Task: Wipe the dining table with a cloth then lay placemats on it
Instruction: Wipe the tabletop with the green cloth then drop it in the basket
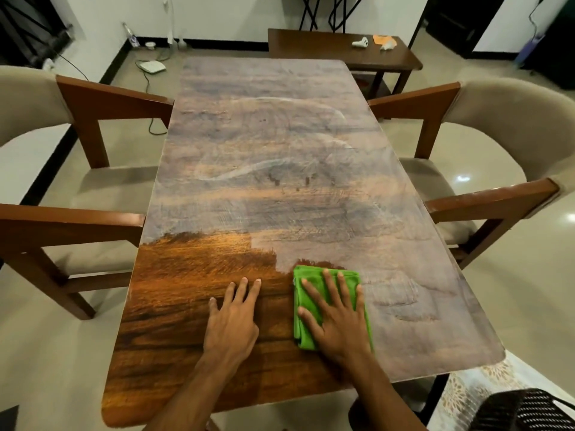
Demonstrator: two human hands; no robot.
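Note:
A long wooden dining table [267, 169] fills the head view. Most of its top is dull and dusty grey; the near left part is glossy brown. A folded green cloth [306, 293] lies on the near middle of the table at the border of the two areas. My right hand [337, 318] presses flat on the cloth with fingers spread. My left hand [233, 318] rests flat on the glossy wood just left of the cloth, holding nothing. No placemats are in view.
Armchairs with wooden arms stand at the left [77, 219] and right [485, 200] sides of the table. A low wooden side table [311, 46] with small items stands past the far end. A cable and white device [152, 66] lie on the floor far left.

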